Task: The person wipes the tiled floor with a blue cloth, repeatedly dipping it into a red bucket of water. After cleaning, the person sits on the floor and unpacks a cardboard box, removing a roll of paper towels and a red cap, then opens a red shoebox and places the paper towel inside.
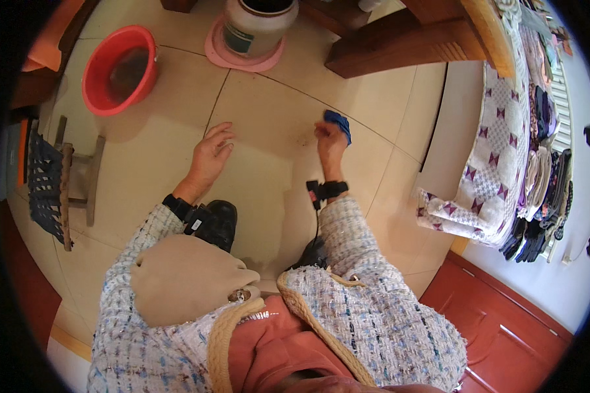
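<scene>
My right hand [332,142] is low over the tiled floor [270,108], closed on a blue cloth [339,124] that shows beyond its fingers. Whether the cloth touches the tiles cannot be told. To the left, my left hand [212,152] hangs in front of my black shoe [222,221] with its fingers loosely bent and apart, holding nothing. A few dark specks lie on the tile between my hands. Past my left hand, at the upper left, stands a red plastic basin [91,81] with dark liquid in the bottom.
A pale ceramic jar [275,32] stands on a pink tray [214,49] ahead. Dark wooden furniture legs [383,44] rise at the upper right, beside a patterned cloth-covered bed or seat [494,157]. A small wooden stool [68,196] with woven strips is at the left. A red door [491,304] is behind right.
</scene>
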`<state>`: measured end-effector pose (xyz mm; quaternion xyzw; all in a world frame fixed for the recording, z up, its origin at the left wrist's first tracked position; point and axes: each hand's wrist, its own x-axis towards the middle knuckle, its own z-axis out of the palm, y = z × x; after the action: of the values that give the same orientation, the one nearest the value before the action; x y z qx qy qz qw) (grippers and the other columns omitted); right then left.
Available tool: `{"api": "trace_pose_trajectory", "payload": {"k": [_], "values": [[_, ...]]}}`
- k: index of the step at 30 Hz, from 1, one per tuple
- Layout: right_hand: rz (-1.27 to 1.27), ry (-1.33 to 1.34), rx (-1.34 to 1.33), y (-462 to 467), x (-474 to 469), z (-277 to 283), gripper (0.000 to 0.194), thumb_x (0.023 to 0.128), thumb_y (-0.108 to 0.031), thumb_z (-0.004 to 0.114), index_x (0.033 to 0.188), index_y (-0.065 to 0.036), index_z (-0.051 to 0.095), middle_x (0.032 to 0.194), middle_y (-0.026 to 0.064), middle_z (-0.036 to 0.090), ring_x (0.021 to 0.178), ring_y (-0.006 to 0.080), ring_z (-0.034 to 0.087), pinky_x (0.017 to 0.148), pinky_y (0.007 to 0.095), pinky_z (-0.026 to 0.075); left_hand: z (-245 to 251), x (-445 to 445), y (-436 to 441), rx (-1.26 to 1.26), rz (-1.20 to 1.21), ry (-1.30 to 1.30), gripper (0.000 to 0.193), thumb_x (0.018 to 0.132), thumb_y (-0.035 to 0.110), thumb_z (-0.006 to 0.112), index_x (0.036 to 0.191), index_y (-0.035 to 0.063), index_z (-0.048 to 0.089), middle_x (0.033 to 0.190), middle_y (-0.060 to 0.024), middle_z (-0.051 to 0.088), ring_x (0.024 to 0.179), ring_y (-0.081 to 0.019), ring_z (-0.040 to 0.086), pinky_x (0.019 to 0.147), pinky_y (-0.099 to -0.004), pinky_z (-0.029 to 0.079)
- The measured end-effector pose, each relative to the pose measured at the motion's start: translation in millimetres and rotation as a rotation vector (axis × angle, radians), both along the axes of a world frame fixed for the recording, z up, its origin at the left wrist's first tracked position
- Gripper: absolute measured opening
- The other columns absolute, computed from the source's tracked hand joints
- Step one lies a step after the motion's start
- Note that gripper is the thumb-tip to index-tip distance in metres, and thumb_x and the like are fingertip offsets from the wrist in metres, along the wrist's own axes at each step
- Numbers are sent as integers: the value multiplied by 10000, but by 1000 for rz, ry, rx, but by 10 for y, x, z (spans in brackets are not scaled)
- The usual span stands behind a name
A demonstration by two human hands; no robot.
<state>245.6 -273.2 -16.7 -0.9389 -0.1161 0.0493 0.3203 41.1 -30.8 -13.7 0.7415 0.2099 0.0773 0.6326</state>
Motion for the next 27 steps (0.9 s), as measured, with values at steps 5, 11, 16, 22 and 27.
{"api": "trace_pose_trajectory", "payload": {"k": [5,11,16,22,27], "values": [[-186,-130,133,-440,-541,-479,159,828,-43,627,964,-31,708,962,149,698,892,307,650,826,363,511,-12,46,-78,35,-41,8,225,890,-31,611,1112,-19,639,1368,-108,566,1168,-220,597,941,-322,520],[-60,-512,-253,-440,-154,-230,420,837,-77,666,1253,-93,613,1225,135,617,1091,339,584,918,381,484,-21,37,-139,-98,-58,33,212,922,-13,588,1128,-14,642,1407,-87,537,1189,-188,574,941,-310,502],[-50,-76,-175,-485,394,-27,489,829,-106,692,1307,-158,604,1269,98,588,1191,325,536,1010,446,413,-36,26,-127,-35,-81,20,217,925,-10,590,1136,-13,639,1404,-82,537,1181,-183,575,937,-307,501],[252,-275,-404,-722,796,-23,364,802,-90,703,1164,-128,688,1129,85,628,1089,336,569,870,443,495,-62,8,-109,-67,-71,50,226,928,-16,585,1149,-18,632,1401,-88,536,1166,-182,583,941,-303,498],[183,-252,-239,-770,802,-232,347,821,-83,689,1166,-90,650,1099,125,615,1022,359,582,846,447,498,-74,1,-107,-32,-106,54,232,933,-13,582,1159,-19,634,1400,-94,536,1153,-189,587,939,-305,499]]}}
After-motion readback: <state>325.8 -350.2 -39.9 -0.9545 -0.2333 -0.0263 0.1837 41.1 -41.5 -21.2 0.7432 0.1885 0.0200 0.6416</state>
